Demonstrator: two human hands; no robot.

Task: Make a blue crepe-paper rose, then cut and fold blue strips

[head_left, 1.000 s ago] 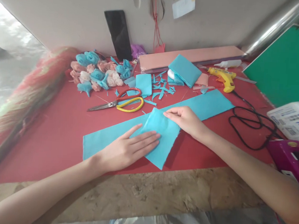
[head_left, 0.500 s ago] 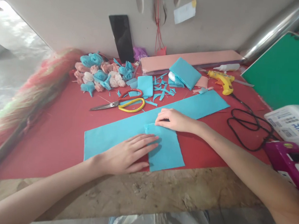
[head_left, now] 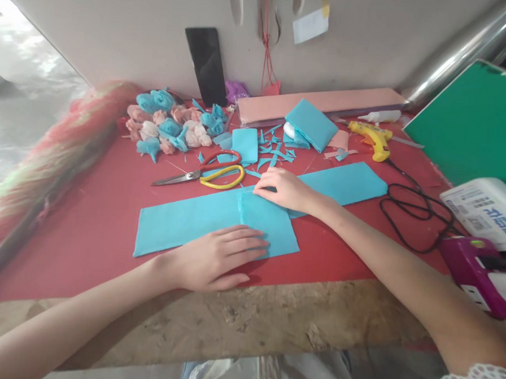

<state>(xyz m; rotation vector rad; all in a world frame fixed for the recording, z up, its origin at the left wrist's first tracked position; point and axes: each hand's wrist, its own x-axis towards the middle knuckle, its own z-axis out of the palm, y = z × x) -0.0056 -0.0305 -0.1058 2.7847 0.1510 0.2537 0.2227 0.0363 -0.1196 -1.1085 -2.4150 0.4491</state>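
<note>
A long blue strip (head_left: pixel 184 214) lies across the red table top, and a smaller blue piece (head_left: pixel 276 230) overlaps its middle, with a whitish line along its left edge. My left hand (head_left: pixel 218 256) rests flat with fingers stretched over the lower left part of the smaller piece. My right hand (head_left: pixel 283 189) pinches the upper edge of that piece between thumb and fingers. Scissors (head_left: pixel 203 174) with one red and one yellow handle lie behind the strip.
Paper roses (head_left: pixel 169 126), blue scraps (head_left: pixel 276 154) and a folded blue piece (head_left: pixel 310 124) lie at the back. A yellow glue gun (head_left: pixel 376 140), its black cord, a white box (head_left: pixel 485 210) and a purple object (head_left: pixel 473 274) stand right. A phone (head_left: pixel 206 65) leans behind.
The smaller blue piece and the long strip have shifted away from the front edge and left. My right hand moved with the piece; my left hand stayed nearly in place.
</note>
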